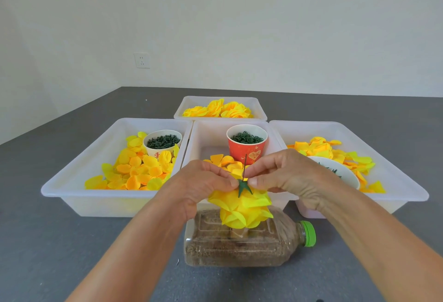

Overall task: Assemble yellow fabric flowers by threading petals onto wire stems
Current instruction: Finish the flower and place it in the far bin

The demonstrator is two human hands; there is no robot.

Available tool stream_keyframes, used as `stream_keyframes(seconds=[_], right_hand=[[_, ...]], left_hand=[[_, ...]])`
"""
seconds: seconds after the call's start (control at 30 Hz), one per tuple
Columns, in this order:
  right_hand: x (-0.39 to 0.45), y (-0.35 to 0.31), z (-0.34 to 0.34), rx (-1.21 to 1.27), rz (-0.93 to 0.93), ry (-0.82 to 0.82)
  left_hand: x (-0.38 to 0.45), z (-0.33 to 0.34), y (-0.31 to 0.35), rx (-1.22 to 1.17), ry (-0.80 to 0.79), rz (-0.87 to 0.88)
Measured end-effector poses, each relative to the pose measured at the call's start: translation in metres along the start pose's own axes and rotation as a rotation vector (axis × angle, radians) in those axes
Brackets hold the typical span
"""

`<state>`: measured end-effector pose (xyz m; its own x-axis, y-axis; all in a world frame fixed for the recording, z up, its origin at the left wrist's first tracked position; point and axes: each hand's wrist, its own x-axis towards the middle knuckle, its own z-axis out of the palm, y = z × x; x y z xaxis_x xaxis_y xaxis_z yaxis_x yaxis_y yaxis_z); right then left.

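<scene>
A stack of yellow fabric petals point(242, 208) sits threaded on a thin dark wire stem point(245, 166) that rises from a sand-filled plastic bottle point(239, 246) lying on its side. A green calyx piece point(243, 186) rests on top of the petals around the wire. My left hand point(201, 184) and my right hand point(285, 172) meet at the wire, each pinching the calyx from its own side with thumb and fingertips. Loose yellow petals point(134, 170) fill the left bin.
Three white bins stand in a row behind the bottle, with a fourth bin point(220, 107) of finished flowers farther back. A white cup point(163, 143) and a red cup point(247, 144) hold green parts. A white bowl point(342, 172) sits in the right bin. The grey table lies in front.
</scene>
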<state>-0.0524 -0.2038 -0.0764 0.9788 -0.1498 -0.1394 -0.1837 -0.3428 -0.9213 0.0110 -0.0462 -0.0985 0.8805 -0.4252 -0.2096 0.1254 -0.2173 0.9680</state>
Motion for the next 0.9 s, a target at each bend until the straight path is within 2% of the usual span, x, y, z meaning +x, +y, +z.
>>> stream_keyframes(seconds=[0.2,0.43,0.53,0.77,0.9], right_hand=[[0.005,-0.004,0.005,0.009,0.084,-0.004],[0.003,-0.005,0.011,-0.087,-0.019,0.047],[0.003,-0.003,0.012,-0.074,-0.053,0.068],[-0.001,0.004,0.007,0.020,-0.116,-0.016],[0.000,0.009,0.006,-0.070,-0.160,0.043]], left_hand=[[-0.002,0.001,0.006,0.043,-0.015,0.051],[-0.003,0.006,0.010,0.102,-0.006,0.100],[-0.003,0.006,0.008,0.096,-0.001,0.088],[-0.002,0.000,0.003,0.086,-0.031,0.057],[-0.002,-0.002,-0.001,0.054,-0.001,0.027]])
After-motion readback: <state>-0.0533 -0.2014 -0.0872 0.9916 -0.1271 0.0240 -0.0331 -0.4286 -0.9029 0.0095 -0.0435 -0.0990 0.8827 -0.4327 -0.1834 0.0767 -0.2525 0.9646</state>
